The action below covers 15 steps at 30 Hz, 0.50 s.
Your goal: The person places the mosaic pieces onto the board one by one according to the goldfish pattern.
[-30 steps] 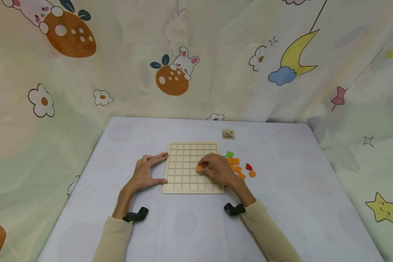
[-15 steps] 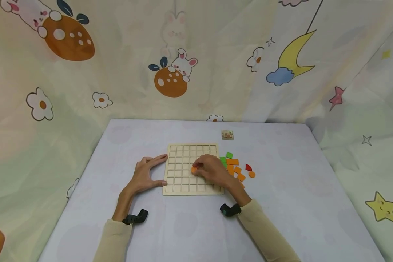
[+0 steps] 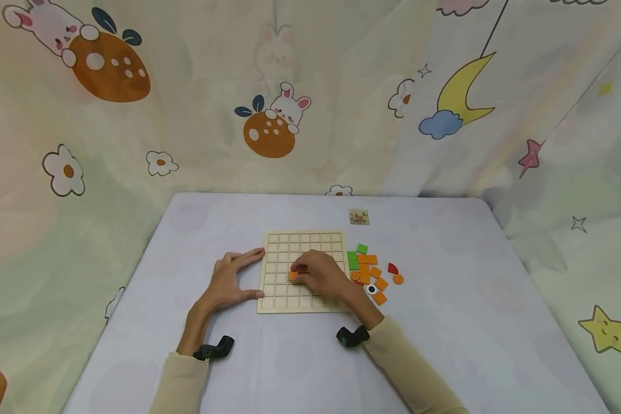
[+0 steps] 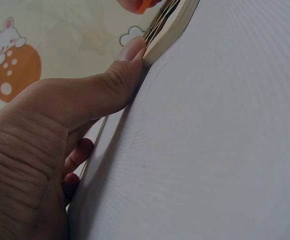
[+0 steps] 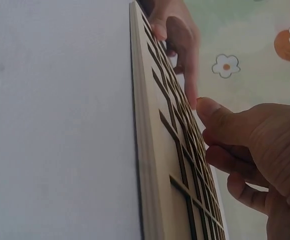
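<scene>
A square pale wooden board [image 3: 276, 302] marked with a grid of cells lies on the table. My left hand [image 3: 225, 283] spreads thumb and fingers against the board's left edge; the thumb [image 4: 117, 82] presses near a corner in the left wrist view. Over the board's left-middle cells, my right hand [image 3: 322, 276] pinches a small orange piece [image 3: 292, 276] between thumb and fingertips. That orange piece [image 4: 144, 6] also peeks in at the top of the left wrist view. In the right wrist view, the right hand [image 5: 255, 145] is close over the grid and hides the piece.
Right of the board lie loose pieces: an orange rectangle [image 3: 367, 260], a green piece [image 3: 352, 260], a red quarter-round [image 3: 393, 268], an orange disc [image 3: 398, 279], and a white-and-black eye disc [image 3: 371, 289]. A small patterned card [image 3: 359, 217] lies behind. A printed cloth [image 3: 202, 115] hangs beyond the table.
My right hand has moved left across the board with the orange piece, uncovering more loose pieces at the right. The left hand has stayed at the board's edge.
</scene>
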Available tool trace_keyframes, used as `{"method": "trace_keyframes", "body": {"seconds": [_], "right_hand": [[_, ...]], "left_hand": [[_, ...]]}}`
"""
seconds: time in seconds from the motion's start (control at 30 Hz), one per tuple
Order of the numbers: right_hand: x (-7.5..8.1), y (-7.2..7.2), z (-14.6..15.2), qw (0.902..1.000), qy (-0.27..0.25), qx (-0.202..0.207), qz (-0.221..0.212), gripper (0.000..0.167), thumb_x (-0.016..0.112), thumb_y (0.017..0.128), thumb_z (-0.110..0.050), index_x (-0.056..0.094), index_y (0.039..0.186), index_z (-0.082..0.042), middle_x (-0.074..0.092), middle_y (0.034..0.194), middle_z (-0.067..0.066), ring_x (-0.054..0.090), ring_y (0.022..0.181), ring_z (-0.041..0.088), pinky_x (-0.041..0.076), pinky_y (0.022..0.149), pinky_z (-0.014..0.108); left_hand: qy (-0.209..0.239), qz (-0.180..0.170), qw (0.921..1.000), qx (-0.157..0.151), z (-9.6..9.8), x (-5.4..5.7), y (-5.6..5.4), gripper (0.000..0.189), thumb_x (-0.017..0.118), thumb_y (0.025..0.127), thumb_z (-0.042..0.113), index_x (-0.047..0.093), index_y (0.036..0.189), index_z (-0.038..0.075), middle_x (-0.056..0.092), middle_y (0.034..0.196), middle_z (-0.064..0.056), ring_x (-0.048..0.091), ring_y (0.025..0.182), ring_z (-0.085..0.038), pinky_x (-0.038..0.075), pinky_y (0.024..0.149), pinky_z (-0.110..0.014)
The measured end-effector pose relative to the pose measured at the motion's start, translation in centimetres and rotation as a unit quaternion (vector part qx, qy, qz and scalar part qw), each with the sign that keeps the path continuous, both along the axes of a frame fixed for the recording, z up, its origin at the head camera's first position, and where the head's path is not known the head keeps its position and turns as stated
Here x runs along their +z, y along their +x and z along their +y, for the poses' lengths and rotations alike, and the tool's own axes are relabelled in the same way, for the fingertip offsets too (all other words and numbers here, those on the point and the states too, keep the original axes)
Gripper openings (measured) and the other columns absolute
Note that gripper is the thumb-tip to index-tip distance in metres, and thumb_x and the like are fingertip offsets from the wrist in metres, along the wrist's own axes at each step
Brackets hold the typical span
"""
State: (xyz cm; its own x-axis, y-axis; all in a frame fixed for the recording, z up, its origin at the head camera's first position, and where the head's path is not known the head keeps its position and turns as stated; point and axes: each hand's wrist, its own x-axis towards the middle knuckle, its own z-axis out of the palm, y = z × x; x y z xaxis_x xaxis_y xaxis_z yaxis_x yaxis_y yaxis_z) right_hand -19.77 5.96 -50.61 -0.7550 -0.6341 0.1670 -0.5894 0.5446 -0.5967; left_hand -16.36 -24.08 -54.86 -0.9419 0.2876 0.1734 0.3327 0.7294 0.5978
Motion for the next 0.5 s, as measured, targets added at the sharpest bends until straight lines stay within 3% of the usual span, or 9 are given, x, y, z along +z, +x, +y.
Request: {"method": "trace_keyframes", "body": {"seconds": [0.5], "right_hand": [[0.5,0.2,-2.1,0.9996,-0.022,0.016,-0.008,0.022,0.086,0.095,-0.019,0.082,0.114,-0.010,0.080,0.106,-0.001,0.070,0.098,0.013,0.056,0.091,0.031]], "left_hand": [[0.004,0.004,1.0000,-0.003,-0.1,0.0,0.2,0.101,0.099,0.073,0.053,0.057,0.161,0.026,0.052,0.170,0.004,0.050,0.125,-0.028,0.030,0.104,-0.056]]}}
